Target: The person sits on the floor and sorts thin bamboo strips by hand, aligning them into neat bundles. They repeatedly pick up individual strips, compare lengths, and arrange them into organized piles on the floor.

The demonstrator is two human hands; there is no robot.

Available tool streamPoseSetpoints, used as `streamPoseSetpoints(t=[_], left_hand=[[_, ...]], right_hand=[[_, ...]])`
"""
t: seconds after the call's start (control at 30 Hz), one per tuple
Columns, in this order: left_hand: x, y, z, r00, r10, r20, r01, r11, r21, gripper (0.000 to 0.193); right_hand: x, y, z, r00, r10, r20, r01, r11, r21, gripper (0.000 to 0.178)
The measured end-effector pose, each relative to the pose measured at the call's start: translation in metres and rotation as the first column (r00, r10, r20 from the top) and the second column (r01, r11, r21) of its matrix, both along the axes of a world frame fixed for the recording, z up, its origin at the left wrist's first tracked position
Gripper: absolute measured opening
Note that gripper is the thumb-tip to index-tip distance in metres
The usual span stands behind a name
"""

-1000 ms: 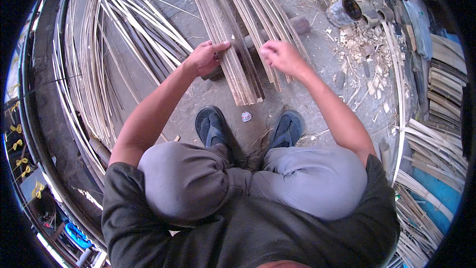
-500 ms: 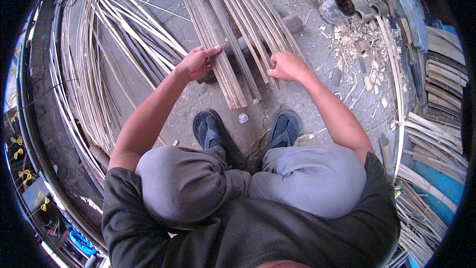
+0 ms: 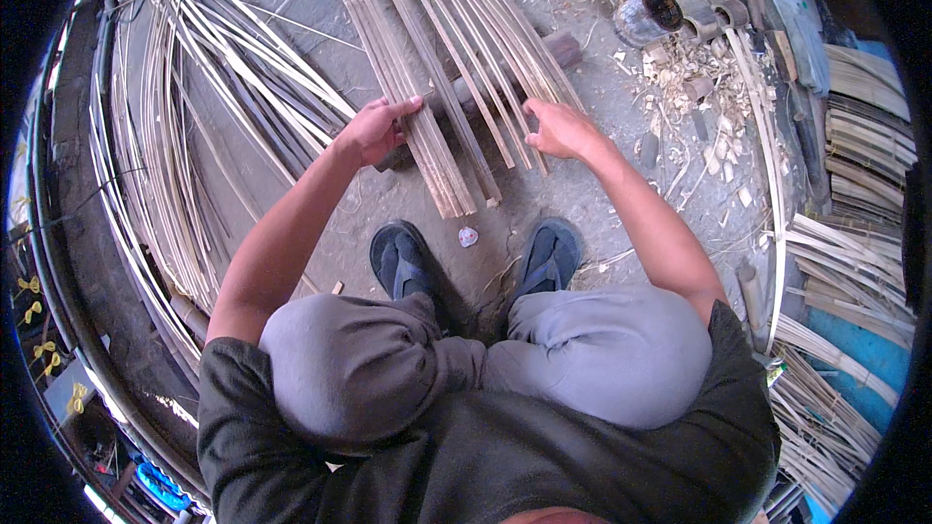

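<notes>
Long, thin bamboo strips lie side by side over a dark round log (image 3: pixel 563 49) in front of me, their near ends pointing at my feet. A close-set group of bamboo strips (image 3: pixel 427 155) is on the left. My left hand (image 3: pixel 379 131) is closed at its left edge, thumb on top and the other fingers curled at the side, partly hidden. More spaced bamboo strips (image 3: pixel 476 58) lie on the right. My right hand (image 3: pixel 561 129) is bent around their near right side, thumb and forefinger slightly apart at the tips, the other fingers hidden.
Loose pale strips (image 3: pixel 257 68) spread over the floor at left. A blackened can (image 3: pixel 646 17) lies among wood shavings (image 3: pixel 709 87) at far right. Stacked strips (image 3: pixel 864 146) line the right side. A small crumpled wrapper (image 3: pixel 468 237) lies between my sandals (image 3: pixel 400 252).
My right thumb and forefinger have parted slightly beside the right-hand strips. My left hand keeps its place at the left group. The whole view has shifted a little.
</notes>
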State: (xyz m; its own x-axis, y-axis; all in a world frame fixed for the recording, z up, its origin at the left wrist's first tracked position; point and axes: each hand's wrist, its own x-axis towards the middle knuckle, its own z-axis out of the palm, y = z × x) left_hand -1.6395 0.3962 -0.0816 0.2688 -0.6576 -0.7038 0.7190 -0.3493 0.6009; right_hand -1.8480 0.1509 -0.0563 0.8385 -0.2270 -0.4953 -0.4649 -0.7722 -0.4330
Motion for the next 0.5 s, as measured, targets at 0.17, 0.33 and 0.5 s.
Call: streamPoseSetpoints(t=[0.17,0.33,0.5], left_hand=[[-0.003,0.002,-0.003,0.999,0.048,0.01,-0.049,0.999,0.02,0.023],[0.002,0.005,-0.01,1.0,0.006,0.004,-0.006,1.0,0.002,0.025],[-0.002,-0.002,-0.002,1.0,0.008,0.019,-0.008,1.0,0.019,0.028]], right_hand=[[0.009,-0.048,0.016,0.975,-0.149,0.167,0.132,0.986,0.105,0.022],[-0.003,-0.064,0.01,0.977,-0.065,0.203,0.063,0.998,0.019,0.019],[-0.011,-0.039,0.004,0.997,-0.037,-0.065,0.034,0.998,-0.054,0.019]])
